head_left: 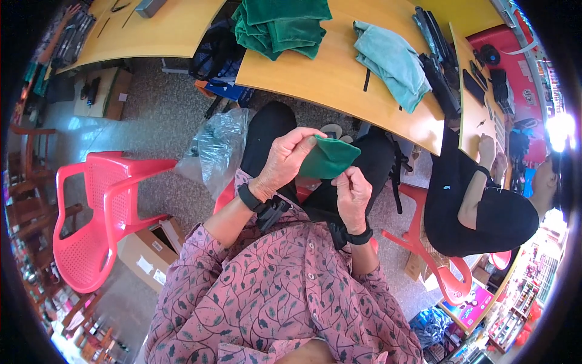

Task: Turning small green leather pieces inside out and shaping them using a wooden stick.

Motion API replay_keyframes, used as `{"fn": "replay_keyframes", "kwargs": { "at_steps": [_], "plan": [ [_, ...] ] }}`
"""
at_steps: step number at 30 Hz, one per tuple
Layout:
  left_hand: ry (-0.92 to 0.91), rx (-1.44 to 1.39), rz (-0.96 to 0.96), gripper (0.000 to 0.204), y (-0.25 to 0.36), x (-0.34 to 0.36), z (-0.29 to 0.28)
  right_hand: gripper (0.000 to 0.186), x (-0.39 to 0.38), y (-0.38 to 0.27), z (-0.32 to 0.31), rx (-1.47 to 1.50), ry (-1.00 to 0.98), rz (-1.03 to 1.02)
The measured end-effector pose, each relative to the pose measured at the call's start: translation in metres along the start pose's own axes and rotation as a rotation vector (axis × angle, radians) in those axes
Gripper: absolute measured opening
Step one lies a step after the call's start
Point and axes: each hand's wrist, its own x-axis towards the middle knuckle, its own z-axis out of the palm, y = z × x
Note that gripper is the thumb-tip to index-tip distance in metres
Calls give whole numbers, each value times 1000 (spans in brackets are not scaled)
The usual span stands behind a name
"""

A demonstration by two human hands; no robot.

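Seated person, both hands raised over the lap. Left hand (285,161) curled over the near end of a small dark green fabric piece (329,159), fingers together and clamped on its upper edge. Right hand (353,194) just below the cloth, fingers drawn together, thumb and fingertips pinching its lower edge. Cloth sits between the two hands, above the black-trousered knees. Wooden table (339,91) ahead carries a folded green cloth stack (282,25) and a light teal cloth (391,60). Red plastic chair (103,212) to the left; another person in black (485,206) seated at right
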Motion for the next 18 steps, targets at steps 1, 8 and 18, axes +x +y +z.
{"fn": "replay_keyframes", "kwargs": {
  "at_steps": [1, 8, 18],
  "plan": [
    [0, 1, 0, 17, -2, 1, -2, 14, 0, -1, 0, 1, 0, 0],
    [-54, 70, 29, 18, -10, 1, -3, 11, -4, 0, 1, 67, 13, 45],
    [-162, 118, -48, 19, -10, -1, -3, 10, -9, -2, 6, 129, 85, 35]
  ]
}}
